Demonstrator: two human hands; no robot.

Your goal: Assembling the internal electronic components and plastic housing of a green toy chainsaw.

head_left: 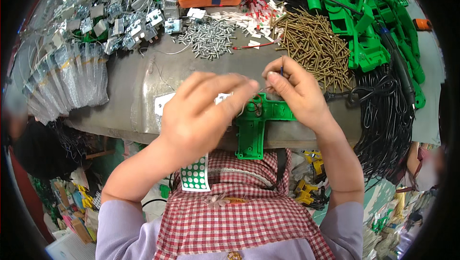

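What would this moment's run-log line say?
left hand: over green plastic housing | right hand: pinching thin wire | behind: brass screws

Light was even and fairly bright, daylight-like, falling from above and ahead of the hands. The grey bench top [134, 87] beyond the left hand [201, 116] showed a soft sheen rather than hard glare, and the clear plastic bags [67, 80] far to that hand's left caught pale highlights. Shadows were soft: a faint one lay under both hands, darker below the bench edge near the wrists. The right hand [297, 92] was sharp; the left hand's fingers [225, 92] were slightly smeared. Beyond the hands, straight edges bowed, and the corners fell into black vignette. Areas far out to either side, at the rim, were blurred.
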